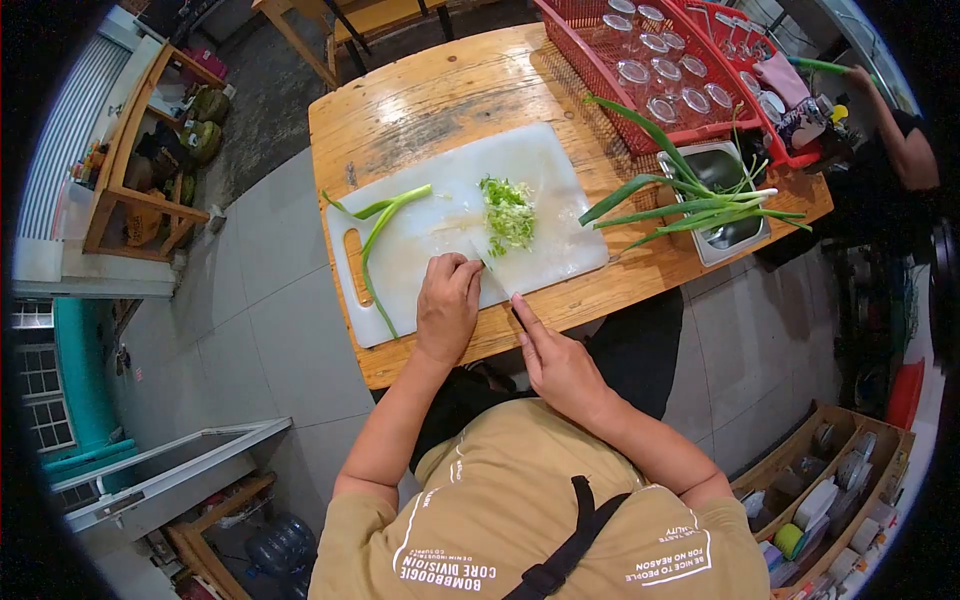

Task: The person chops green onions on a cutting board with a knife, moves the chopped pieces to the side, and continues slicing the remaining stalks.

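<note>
A white cutting board (410, 245) lies on the wooden table (400, 125). My right hand (560, 365) is closed around the dark handle of a knife (495, 282), whose blade points up and left over the board. Just left of the blade, my left hand (448, 303) rests on the board with its fingers curled together; what they press on, if anything, is hidden. Chopped green onion (510, 213) forms a pile beyond the blade. A length of green onion (377, 232) lies bent at the board's left side, near the handle slot.
At the table's right, whole green onions (700, 205) lie across a metal container (737, 240). Behind them stands a red crate (590, 75) of upside-down glasses (665, 70). A person's arm (885, 120) shows at the far right. Wooden shelving (140, 200) stands at the left.
</note>
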Motion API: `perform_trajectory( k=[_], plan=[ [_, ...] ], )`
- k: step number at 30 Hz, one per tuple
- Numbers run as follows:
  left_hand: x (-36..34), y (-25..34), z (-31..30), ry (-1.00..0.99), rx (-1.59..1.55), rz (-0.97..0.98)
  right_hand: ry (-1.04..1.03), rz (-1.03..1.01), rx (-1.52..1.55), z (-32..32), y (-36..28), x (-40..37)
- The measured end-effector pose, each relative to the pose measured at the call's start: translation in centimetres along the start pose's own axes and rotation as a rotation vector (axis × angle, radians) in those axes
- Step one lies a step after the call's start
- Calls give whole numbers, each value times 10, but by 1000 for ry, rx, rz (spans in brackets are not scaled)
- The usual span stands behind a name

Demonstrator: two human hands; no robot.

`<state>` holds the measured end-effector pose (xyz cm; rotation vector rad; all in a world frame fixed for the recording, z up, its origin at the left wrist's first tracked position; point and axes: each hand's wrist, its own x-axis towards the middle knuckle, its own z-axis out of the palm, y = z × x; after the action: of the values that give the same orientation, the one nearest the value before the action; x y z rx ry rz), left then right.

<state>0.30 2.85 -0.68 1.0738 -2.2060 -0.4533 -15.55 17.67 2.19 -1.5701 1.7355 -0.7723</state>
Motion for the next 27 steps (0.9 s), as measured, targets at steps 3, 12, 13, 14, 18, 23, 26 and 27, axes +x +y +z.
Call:
perform_trajectory(
  k=[3,12,13,14,18,23,26,27],
  plan=[
    [0,1,0,6,-3,-1,15,-14,2,0,-2,-2],
    [1,0,-2,-15,-19,-13,3,-22,-52,3,-3,0],
    [1,-1,-2,-15,-18,-14,-7,-15,-67,3,-4,1],
    [1,-1,-1,-16,-17,-14,-7,-14,-67,5,-4,4],
    [1,0,-1,-5,-15,-10,-10,-25,-115,10,-2,19],
    [2,1,-2,7,-17,-23,-26,-22,-99,-3,-5,3],
    [1,2,-1,10,-20,-25,-70,68,-28,-9,-7,0],
    [1,2,0,12,-14,-27,-93,73,-61,-9,-8,4]
  ],
)
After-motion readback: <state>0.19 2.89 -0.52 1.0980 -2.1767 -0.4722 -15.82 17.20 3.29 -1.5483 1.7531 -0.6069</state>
